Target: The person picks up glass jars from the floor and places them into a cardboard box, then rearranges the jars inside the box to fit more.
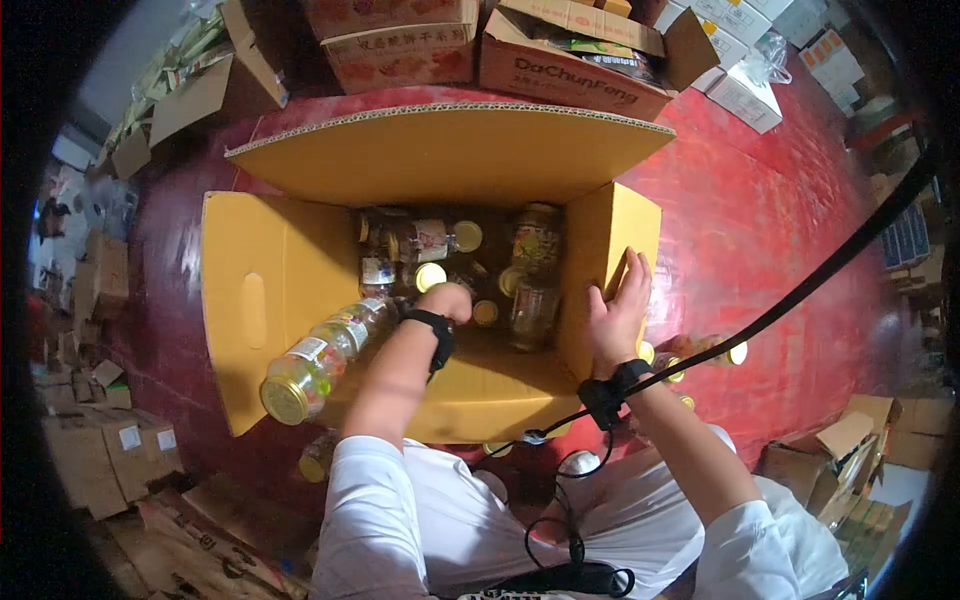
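An open cardboard box stands in front of me with its flaps spread outward. Inside lie several clear jars with gold lids, among them a jar at the right. My left hand reaches down into the box beside a gold lid; its fingers are hidden under the hand. A row of jars slants over the box's front left edge, next to my left forearm. My right hand rests on the right flap with its fingers spread, holding nothing.
More jars lie on the red floor to the right of the box, and one jar is at the front left. Cartons stand behind. A black cable crosses the view from the right.
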The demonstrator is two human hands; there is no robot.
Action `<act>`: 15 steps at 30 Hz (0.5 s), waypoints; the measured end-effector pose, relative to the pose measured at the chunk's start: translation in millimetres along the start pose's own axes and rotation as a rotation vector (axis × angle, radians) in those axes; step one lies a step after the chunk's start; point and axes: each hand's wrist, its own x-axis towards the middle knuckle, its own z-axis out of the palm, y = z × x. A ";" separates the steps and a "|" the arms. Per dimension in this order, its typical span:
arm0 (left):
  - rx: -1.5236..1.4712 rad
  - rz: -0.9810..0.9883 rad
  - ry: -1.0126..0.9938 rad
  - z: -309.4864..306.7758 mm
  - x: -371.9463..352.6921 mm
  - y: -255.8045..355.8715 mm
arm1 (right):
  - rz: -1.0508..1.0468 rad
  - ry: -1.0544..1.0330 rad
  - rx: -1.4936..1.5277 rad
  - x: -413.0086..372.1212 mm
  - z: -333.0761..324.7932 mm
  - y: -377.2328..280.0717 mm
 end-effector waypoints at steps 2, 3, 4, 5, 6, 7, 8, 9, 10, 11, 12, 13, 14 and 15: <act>0.174 0.052 0.232 32.3 12.5 6.1 | 0.002 -0.006 0.001 -0.1 -2.3 -3.0; 0.385 0.006 0.112 43.2 19.4 19.7 | -0.004 0.011 0.004 -0.2 -1.8 -1.4; 0.591 -0.048 -0.012 52.3 31.0 33.6 | 0.003 0.026 0.004 -0.5 -2.2 -3.5; 0.710 -0.066 -0.124 72.1 63.4 39.1 | 0.006 0.040 0.006 -0.2 -2.1 -5.7; 0.825 -0.072 -0.239 91.8 95.7 44.4 | -0.005 0.041 -0.001 0.5 -1.2 -3.1; 0.766 -0.064 -0.232 92.4 100.9 50.4 | -0.017 0.043 -0.015 1.5 -0.5 -0.4; 0.706 -0.056 -0.226 92.9 105.9 56.4 | -0.040 0.048 -0.007 1.8 -0.4 -1.5; 0.553 -0.077 -0.115 74.0 75.2 70.7 | -0.062 0.045 -0.001 1.6 2.1 4.5; 0.544 -0.085 -0.112 71.3 65.9 70.6 | -0.051 0.030 0.007 1.4 2.2 2.7; 0.558 -0.026 -0.034 73.3 60.1 69.9 | -0.037 0.013 0.008 1.1 0.9 2.0; 0.576 0.034 0.050 71.8 57.0 68.6 | -0.042 0.011 0.007 2.4 1.9 2.5; 0.574 0.038 0.050 70.8 53.8 67.6 | -0.037 0.002 0.015 2.9 1.7 3.8; 0.559 0.021 0.041 70.9 49.9 66.5 | -0.030 -0.008 0.022 2.3 0.5 5.1; 0.546 0.005 0.032 71.8 48.6 68.0 | -0.029 -0.009 0.016 1.0 -0.1 3.8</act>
